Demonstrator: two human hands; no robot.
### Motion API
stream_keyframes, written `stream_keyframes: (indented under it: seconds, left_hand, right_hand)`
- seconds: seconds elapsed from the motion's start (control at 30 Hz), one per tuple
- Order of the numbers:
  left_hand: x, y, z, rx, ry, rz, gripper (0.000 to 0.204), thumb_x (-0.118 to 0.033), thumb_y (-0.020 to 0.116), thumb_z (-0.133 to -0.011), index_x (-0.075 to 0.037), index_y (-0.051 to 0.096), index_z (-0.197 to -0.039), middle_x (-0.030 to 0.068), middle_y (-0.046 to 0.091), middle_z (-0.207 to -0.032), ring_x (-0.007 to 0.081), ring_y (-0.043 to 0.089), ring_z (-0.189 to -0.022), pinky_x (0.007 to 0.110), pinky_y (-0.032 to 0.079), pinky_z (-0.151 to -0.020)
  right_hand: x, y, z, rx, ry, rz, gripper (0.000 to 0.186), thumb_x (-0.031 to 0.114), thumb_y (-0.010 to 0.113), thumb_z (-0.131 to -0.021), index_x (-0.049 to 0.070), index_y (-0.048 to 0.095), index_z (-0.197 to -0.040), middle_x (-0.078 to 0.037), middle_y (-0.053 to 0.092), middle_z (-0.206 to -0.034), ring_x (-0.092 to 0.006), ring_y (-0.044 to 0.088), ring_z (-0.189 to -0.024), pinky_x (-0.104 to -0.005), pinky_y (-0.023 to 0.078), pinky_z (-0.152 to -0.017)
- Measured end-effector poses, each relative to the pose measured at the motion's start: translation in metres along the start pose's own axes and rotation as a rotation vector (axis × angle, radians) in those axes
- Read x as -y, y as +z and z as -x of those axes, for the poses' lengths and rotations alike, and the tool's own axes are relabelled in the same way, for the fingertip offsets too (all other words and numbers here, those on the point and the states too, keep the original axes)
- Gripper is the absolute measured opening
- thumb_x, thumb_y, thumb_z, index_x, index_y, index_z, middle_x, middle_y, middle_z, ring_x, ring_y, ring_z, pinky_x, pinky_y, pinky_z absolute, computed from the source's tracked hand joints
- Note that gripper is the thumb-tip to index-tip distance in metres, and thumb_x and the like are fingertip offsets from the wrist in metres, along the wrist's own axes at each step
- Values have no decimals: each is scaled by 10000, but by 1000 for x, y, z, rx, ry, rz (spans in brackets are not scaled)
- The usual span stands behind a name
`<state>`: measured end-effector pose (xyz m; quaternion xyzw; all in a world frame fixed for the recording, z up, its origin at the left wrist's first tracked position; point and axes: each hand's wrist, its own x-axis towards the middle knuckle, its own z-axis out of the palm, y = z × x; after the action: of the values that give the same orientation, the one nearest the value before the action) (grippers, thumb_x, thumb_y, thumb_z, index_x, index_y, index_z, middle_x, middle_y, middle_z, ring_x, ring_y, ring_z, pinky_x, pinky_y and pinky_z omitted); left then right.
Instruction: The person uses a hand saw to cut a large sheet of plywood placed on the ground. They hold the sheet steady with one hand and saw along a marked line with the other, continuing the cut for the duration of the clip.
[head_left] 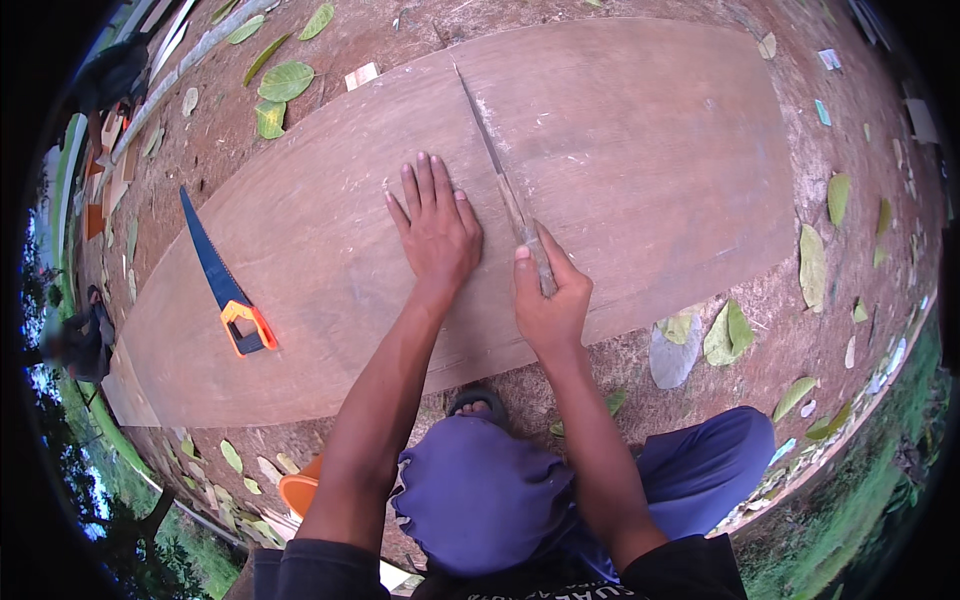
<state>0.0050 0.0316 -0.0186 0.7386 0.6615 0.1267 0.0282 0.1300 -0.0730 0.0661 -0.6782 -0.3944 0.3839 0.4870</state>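
A large brown plywood sheet lies in front of me. My left hand rests flat on it, fingers stretched out, left of the cutting line. In my right hand is the worn, pale handle of a handsaw, gripped with the fingers wrapped round it. Its narrow dark blade points away from me, seen nearly edge-on, so its teeth do not show. Pale sawdust lies on the sheet beside the blade. Farther left, a second handsaw with a dark blue blade and an orange and black handle lies on the plywood.
Reddish bare ground strewn with green leaves surrounds the sheet. An orange rounded container stands by my left arm. My bent knee is close to the near edge. Other people are at the far left, near wood offcuts.
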Motion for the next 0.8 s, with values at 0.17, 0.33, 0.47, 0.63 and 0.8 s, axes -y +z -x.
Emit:
stream_keyframes:
  seconds: [0.17,0.33,0.47,0.63,0.8]
  left_hand:
    - [5,0,0,-31,-5,-45,594,-278,394,-1042,-9,356,-1570,147,307,-1662,350,216,-1559,598,74,-1250]
    - [-2,0,-1,-5,-3,-28,596,-271,357,-1055,-15,305,-1591,152,289,-1668,341,182,-1570,584,59,-1254]
    - [4,2,3,-3,-7,-30,602,-284,370,-1048,-18,324,-1586,143,283,-1674,342,183,-1571,597,62,-1251]
    - [7,0,7,-7,-16,-51,598,-290,372,-1046,-14,349,-1576,139,289,-1673,346,199,-1566,606,82,-1248]
    - [-4,3,-2,19,-2,-44,599,-280,349,-1054,-14,311,-1589,150,274,-1675,342,176,-1571,580,63,-1259]
  right_hand:
    - [16,-71,115,-9,-54,82,427,79,654,-931,-94,623,-1320,-231,748,-975,-186,728,-854,-324,568,-775]
    - [4,-5,-2,39,76,-13,409,82,613,-972,-97,607,-1339,-170,745,-1021,-163,693,-921,-294,538,-838]
    - [3,-8,9,13,-16,34,413,89,620,-973,-100,603,-1340,-159,749,-1020,-149,679,-865,-288,535,-800]
    - [16,-66,99,47,63,72,438,77,665,-936,-83,613,-1340,-218,757,-959,-214,749,-875,-333,574,-773]
    - [2,9,-29,-26,-14,-36,424,91,668,-951,-88,614,-1331,-202,756,-930,-147,701,-789,-299,559,-750]
